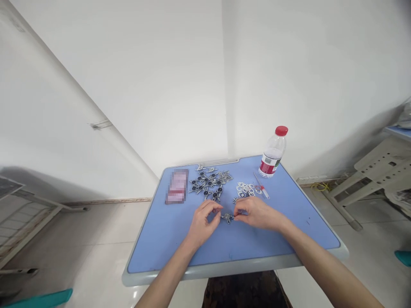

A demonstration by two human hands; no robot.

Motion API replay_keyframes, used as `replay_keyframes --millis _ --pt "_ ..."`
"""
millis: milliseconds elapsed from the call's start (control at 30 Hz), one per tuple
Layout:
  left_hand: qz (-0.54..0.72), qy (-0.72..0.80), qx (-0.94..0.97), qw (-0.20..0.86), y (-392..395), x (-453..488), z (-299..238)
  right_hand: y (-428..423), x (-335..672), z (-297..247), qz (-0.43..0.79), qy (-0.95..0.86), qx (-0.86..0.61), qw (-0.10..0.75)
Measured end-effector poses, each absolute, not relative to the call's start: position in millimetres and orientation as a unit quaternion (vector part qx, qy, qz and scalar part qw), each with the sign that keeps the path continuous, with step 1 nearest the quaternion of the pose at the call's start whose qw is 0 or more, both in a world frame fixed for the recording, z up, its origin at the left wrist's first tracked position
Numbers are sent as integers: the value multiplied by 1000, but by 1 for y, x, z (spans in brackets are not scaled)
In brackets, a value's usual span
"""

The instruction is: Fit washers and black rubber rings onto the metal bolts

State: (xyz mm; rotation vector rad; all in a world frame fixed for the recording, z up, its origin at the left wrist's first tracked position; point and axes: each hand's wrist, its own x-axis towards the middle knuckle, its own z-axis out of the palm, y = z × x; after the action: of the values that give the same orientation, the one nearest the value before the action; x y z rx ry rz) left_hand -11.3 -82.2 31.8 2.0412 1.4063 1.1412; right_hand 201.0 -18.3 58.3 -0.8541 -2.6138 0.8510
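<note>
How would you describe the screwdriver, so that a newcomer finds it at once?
On the blue desk, look near the far right corner, where a bottle with a red cap stands. Just in front of it lies the screwdriver, beside a pile of flat silver pieces. Its thin shaft and red-and-clear handle set it apart from them.

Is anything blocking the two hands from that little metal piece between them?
No, nothing visible is in the way. The left hand and right hand are at the metal piece, one on each side.
</note>
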Motion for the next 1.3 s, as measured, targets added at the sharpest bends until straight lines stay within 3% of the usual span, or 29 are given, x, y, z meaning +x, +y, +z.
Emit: replay_keyframes --millis 367,667,933,1133,1300 --pt "375 441 797 172 -87 -8 33 -30 190 59 355 -855 -323 198" --pt "344 382 841 -166 -93 -16 26 -21 197 58 593 -724 -292 199" --pt "282 338 859 -263 -100 -17 28 -16 194 52 695 -634 -300 158" --pt "305 360 850 -233 -99 -14 29 -14 195 45 679 -654 -303 138" --pt "411 495 761 -85 -89 -17 29 -21 198 57 516 -785 -294 175"
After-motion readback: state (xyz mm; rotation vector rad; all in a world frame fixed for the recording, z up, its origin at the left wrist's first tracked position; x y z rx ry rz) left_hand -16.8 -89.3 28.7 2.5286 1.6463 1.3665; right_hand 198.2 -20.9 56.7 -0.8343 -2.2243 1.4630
